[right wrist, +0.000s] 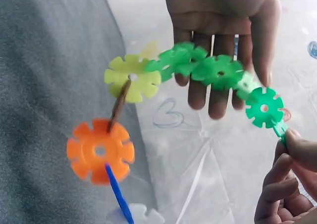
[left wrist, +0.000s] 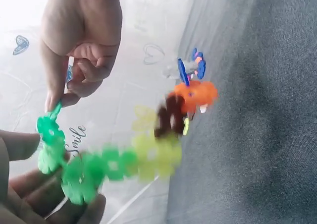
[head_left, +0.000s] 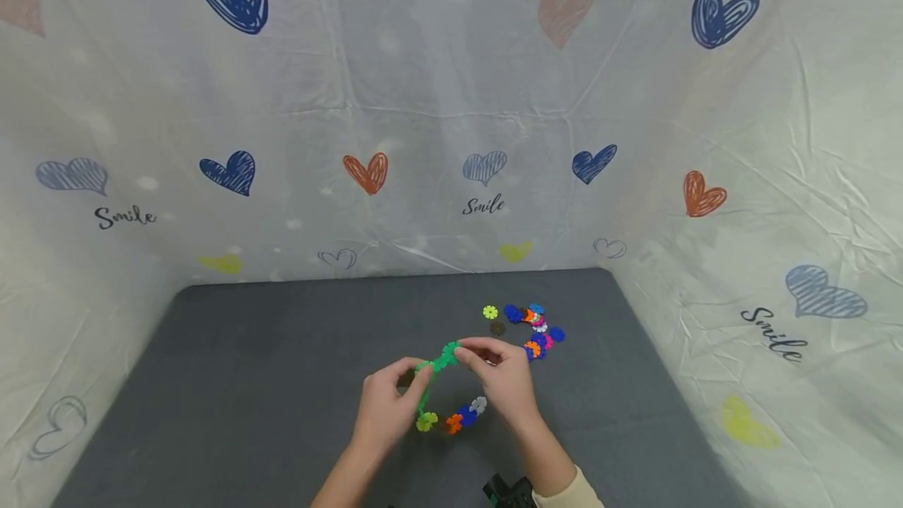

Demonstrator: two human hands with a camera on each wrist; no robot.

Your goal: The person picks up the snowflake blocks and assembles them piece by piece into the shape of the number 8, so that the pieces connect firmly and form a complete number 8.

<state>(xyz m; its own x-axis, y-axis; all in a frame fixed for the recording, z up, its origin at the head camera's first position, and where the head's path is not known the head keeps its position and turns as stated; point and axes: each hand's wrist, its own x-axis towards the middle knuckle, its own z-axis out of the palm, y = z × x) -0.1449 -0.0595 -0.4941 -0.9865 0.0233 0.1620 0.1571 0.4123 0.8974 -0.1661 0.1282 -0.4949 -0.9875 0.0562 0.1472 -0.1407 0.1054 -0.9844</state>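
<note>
A chain of notched plastic snowflake discs [head_left: 450,353] is held up between both hands. My left hand [head_left: 384,406] holds its green part between thumb and fingers, and in the right wrist view the fingers [right wrist: 216,102] lie behind the discs. My right hand [head_left: 509,382] pinches the green end disc [right wrist: 281,131] by its edge. From the green discs the chain hangs down through a yellow-green disc [right wrist: 119,70], a brown disc [left wrist: 170,117], an orange disc [right wrist: 81,152], a blue disc [right wrist: 118,192] and a whitish disc [head_left: 479,404]. It is partly blurred in the left wrist view.
Beyond the right hand, several linked discs [head_left: 539,339] in blue, orange, pink and white lie on the dark grey table [head_left: 282,351]. A loose yellow-green disc [head_left: 490,311] and a brown disc [head_left: 497,328] are beside them. A dark object [head_left: 509,492] shows near the right wrist. Heart-printed cloth [head_left: 423,61] surrounds the table.
</note>
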